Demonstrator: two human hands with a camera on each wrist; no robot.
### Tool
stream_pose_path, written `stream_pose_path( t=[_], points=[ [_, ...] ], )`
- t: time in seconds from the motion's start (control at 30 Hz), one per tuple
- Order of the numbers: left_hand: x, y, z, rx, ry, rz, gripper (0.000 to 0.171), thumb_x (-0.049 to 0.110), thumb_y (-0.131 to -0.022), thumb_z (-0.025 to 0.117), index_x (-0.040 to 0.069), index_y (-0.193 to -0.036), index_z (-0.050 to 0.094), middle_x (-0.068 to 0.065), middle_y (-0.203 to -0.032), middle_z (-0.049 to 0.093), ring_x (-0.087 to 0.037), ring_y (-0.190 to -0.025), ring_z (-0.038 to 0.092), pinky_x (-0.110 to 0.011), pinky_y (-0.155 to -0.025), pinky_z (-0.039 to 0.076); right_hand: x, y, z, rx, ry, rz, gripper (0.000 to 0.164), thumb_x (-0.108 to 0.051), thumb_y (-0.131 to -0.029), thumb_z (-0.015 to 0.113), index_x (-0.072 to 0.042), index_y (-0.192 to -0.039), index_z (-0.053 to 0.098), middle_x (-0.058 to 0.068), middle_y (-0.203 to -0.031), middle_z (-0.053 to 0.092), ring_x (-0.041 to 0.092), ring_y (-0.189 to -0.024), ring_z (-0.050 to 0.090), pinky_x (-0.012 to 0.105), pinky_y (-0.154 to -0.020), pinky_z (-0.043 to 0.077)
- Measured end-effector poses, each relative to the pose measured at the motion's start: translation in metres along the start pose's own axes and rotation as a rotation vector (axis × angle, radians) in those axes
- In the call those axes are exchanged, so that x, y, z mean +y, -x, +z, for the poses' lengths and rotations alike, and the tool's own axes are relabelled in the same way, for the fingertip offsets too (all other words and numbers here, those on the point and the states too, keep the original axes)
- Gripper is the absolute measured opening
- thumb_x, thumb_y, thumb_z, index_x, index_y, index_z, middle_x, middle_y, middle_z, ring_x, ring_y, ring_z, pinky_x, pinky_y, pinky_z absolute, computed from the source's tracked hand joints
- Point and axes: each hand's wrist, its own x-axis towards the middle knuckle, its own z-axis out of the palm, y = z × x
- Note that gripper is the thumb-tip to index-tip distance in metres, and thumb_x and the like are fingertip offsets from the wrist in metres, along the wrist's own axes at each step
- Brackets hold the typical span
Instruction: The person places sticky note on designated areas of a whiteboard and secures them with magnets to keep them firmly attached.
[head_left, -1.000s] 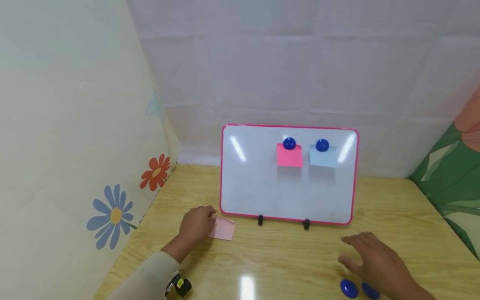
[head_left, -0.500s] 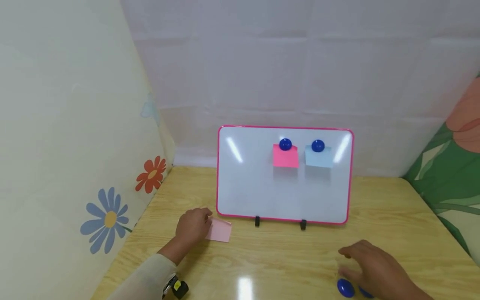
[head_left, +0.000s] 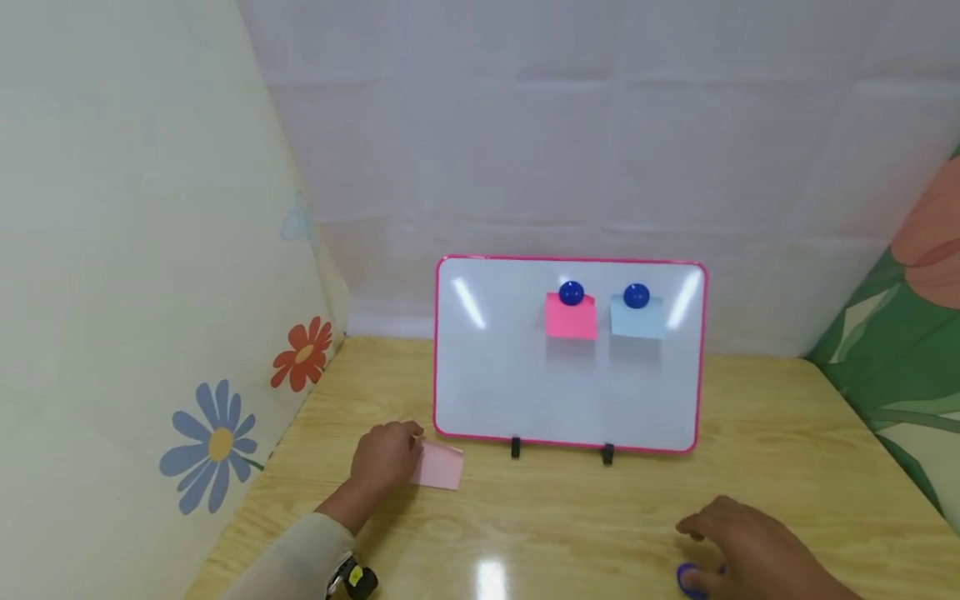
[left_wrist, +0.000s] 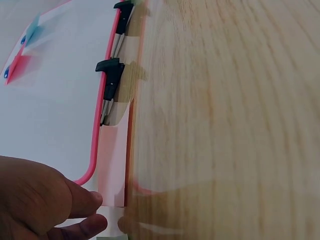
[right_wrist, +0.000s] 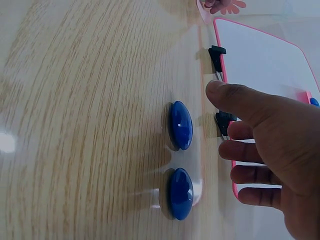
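My left hand (head_left: 386,457) is at the left edge of a pale pink sticky note (head_left: 438,465) lying on the table. In the left wrist view, its thumb overlaps the corner of the note, and a gap shows between thumb and forefinger. My right hand (head_left: 750,546) hovers with loosely bent, parted fingers, holding nothing. Two blue domed magnets (right_wrist: 181,125) lie on the table under it; in the head view the hand mostly hides them. Behind stands a pink-framed whiteboard (head_left: 502,367) bearing a bright pink note (head_left: 572,323) and a light blue note (head_left: 637,321), each under a blue magnet.
Two black stand feet (head_left: 515,447) hold the whiteboard's lower edge on the wood-grain table (head_left: 540,517). A flower-patterned wall (head_left: 150,292) rises at the left, a white sheet (head_left: 480,150) hangs behind, and leaf-patterned cloth (head_left: 915,367) is at the right.
The right hand has moved down and slightly towards the near magnets, its thumb now overlapping one in the head view. The left hand stays at the pale pink note. The head view has shifted slightly.
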Motion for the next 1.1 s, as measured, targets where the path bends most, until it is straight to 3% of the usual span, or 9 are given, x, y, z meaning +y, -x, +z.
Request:
stream_pose_path(
  t=[0.23, 0.5, 0.77, 1.1],
  points=[
    [-0.001, 0.003, 0.001, 0.018, -0.012, 0.013, 0.017, 0.012, -0.092, 0.073, 0.006, -0.108, 0.077, -0.005, -0.085, 0.073, -0.024, -0.074, 0.064, -0.045, -0.068, 0.052, 0.005, 0.003, 0.001, -0.012, 0.001, -0.096, 0.054, -0.065, -0.078, 0.078, -0.025, -0.113, 0.073, -0.015, -0.098, 0.059, 0.0, -0.08, 0.052, 0.031, -0.071, 0.051],
    [-0.003, 0.002, 0.005, 0.028, -0.015, 0.024, 0.016, 0.011, -0.092, 0.073, 0.007, -0.107, 0.077, -0.006, -0.091, 0.075, -0.026, -0.076, 0.066, -0.046, -0.067, 0.052, 0.007, 0.002, 0.002, -0.055, -0.021, -0.135, 0.059, -0.063, -0.074, 0.083, -0.02, -0.113, 0.074, -0.016, -0.097, 0.061, 0.001, -0.081, 0.052, 0.03, -0.072, 0.051],
    [-0.002, -0.008, 0.008, 0.007, -0.025, 0.017, 0.015, 0.013, -0.093, 0.072, 0.008, -0.107, 0.077, -0.005, -0.093, 0.074, -0.027, -0.08, 0.065, -0.048, -0.074, 0.052, 0.016, 0.004, 0.004, 0.004, 0.037, -0.286, 0.059, -0.063, -0.076, 0.082, -0.015, -0.109, 0.077, -0.025, -0.094, 0.06, -0.001, -0.083, 0.049, 0.029, -0.07, 0.05],
    [-0.005, -0.006, 0.008, 0.011, -0.038, 0.028, 0.011, 0.013, -0.092, 0.073, 0.01, -0.101, 0.078, -0.004, -0.091, 0.074, -0.026, -0.079, 0.066, -0.048, -0.072, 0.053, 0.013, 0.003, 0.009, -0.04, -0.023, -0.265, 0.044, -0.055, -0.077, 0.085, -0.023, -0.106, 0.077, -0.025, -0.093, 0.06, -0.001, -0.085, 0.053, 0.03, -0.073, 0.052]
  ],
)
